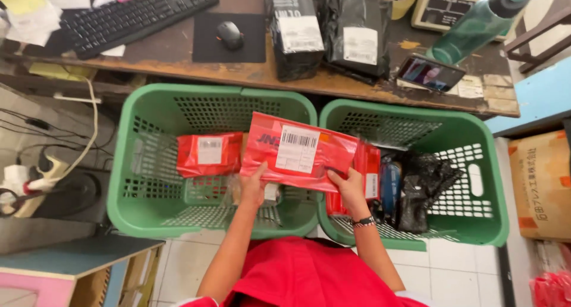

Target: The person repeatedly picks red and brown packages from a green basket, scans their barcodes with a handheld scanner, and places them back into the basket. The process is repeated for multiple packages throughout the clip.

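A smaller red parcel (209,153) lies in the left green basket (128,182). Left hand (254,185) and right hand (348,188) each grip the red mailer (297,152) by its lower edge, above both baskets — thin plastic, so it could slip out.

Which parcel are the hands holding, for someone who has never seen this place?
Find the two green baskets under the wooden desk. Above where they meet, both hands hold a flat red parcel. Unlike the smaller red parcel lying inside the left basket, it is lifted.
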